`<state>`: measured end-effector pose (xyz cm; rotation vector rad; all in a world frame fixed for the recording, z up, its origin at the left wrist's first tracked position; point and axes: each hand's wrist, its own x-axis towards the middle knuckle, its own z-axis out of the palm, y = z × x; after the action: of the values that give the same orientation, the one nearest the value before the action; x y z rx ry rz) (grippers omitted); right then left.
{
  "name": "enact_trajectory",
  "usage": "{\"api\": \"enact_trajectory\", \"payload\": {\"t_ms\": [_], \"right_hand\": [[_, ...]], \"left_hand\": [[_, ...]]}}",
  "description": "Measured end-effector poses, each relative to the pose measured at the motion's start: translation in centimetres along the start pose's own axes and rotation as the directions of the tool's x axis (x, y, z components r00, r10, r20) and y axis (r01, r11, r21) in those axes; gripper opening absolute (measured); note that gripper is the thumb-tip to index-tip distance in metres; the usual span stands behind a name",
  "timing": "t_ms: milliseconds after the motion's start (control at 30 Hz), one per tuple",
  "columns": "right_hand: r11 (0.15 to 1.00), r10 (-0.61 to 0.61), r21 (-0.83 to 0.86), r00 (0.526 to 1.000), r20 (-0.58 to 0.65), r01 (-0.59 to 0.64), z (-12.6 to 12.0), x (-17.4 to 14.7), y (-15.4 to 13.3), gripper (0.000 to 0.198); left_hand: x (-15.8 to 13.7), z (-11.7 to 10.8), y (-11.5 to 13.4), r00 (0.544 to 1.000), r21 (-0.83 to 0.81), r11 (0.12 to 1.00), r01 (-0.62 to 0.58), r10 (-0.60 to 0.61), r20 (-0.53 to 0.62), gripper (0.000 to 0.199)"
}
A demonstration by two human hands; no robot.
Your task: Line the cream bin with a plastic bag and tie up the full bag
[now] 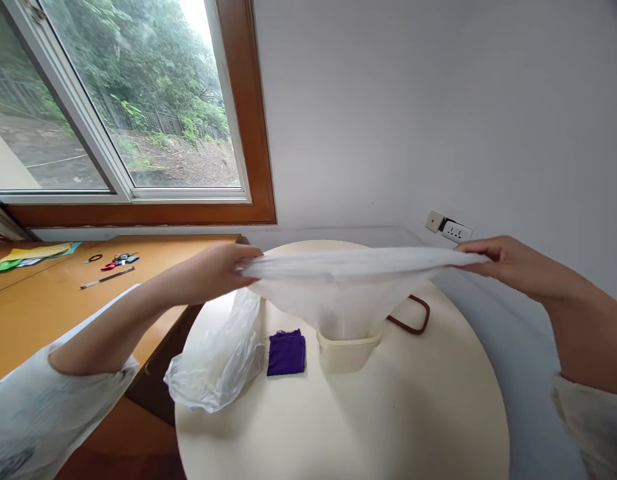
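Note:
A sheer white cloth (338,270) is stretched wide between my two hands, its top edge gathered and taut. My left hand (228,267) grips one end, with thumb and fingers closed on it. At the other end, my right hand (493,260) pinches the cloth between thumb and fingers. The lower part of the cloth hangs down behind the rim of a cream plastic container (349,353); whether it goes inside is hard to see. Left of the container lie a folded purple cloth (286,353) and a crumpled clear plastic bag (216,363).
The round cream table (388,427) stands against the wall. A brown rounded frame (419,327) lies at its right, partly behind the white cloth. On the wooden desk (173,253) are a pen (107,278), scissors-like small items (121,260) and coloured papers (33,253). Sockets (457,231) are on the wall.

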<state>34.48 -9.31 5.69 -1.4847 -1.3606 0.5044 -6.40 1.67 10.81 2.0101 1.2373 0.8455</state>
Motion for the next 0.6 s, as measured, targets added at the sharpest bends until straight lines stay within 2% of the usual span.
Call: {"api": "enact_trajectory", "payload": {"t_ms": [67,100,200,333,467,600], "right_hand": [[0.997,0.004,0.073,1.000,-0.013,-0.004,0.6,0.8,-0.9,0.028],[0.994,0.009,0.114,1.000,-0.018,-0.007,0.7,1.2,-1.4,0.028],[0.967,0.036,0.255,0.999,-0.010,-0.032,1.0,2.4,-2.4,0.022],[0.881,0.061,0.470,0.998,0.008,-0.057,2.1,3.5,-3.8,0.017],[0.806,0.013,0.589,0.997,0.070,-0.051,4.7,4.1,-5.7,0.020],[0.745,-0.145,0.666,0.982,0.123,0.026,7.3,4.6,-7.4,0.018]], "left_hand": [[1.0,-0.4,0.5,0.973,0.040,0.995,-0.094,0.083,0.213,0.009],[1.4,-0.5,0.7,0.955,0.007,0.991,-0.136,0.129,0.267,0.009],[2.5,0.2,0.9,0.958,-0.304,0.942,-0.146,0.210,0.193,0.014],[3.7,2.8,1.0,0.976,-0.679,0.730,-0.071,0.192,0.104,0.021],[4.2,6.0,2.2,0.966,-0.844,0.536,0.011,0.212,0.147,0.017],[4.2,8.7,3.5,0.940,-0.899,0.432,0.071,0.271,0.205,0.028]]}}
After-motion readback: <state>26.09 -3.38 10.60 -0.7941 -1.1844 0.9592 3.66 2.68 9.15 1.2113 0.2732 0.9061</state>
